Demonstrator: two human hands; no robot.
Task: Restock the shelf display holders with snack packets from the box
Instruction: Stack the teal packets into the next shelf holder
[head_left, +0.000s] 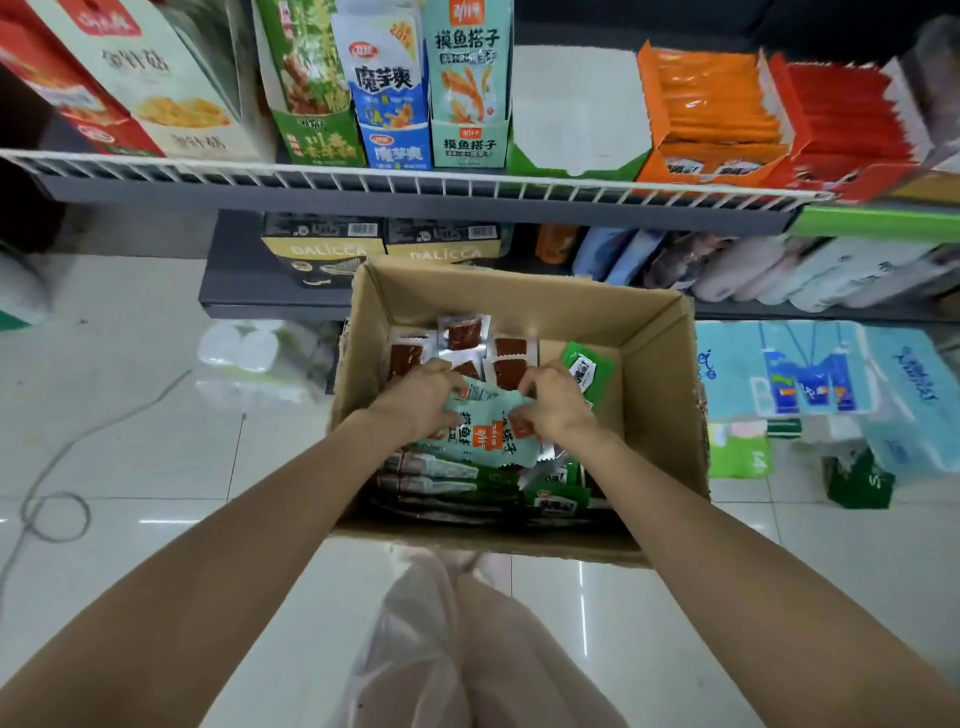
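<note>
Snack packets (480, 431) in pale mint green lie bunched at the centre of the frame, inside the open cardboard box (657, 332) that sits on the tiled floor below the wire shelf (415, 182); both hands cover much of the bunch, so the number of packets cannot be told, and their print is partly hidden. Under the forearms, at the near end of the box, more packets are stacked in shadow and hard to make out; silver-and-brown sachets (462, 332) lie at the far end, and a green packet (587, 369) leans in the right of the box. The left hand (415, 400) has its fingers curled down over the left edge of the mint packets, gripping them; the right hand (558, 402) pinches their right edge, fingers bent and closed on the wrapper. Along the top of the frame stand the display holders; a mint holder (467, 148) bears matching print, and beside it, to the right, a green holder (576, 166) shows a white interior; the holders at far right are blurred.
</note>
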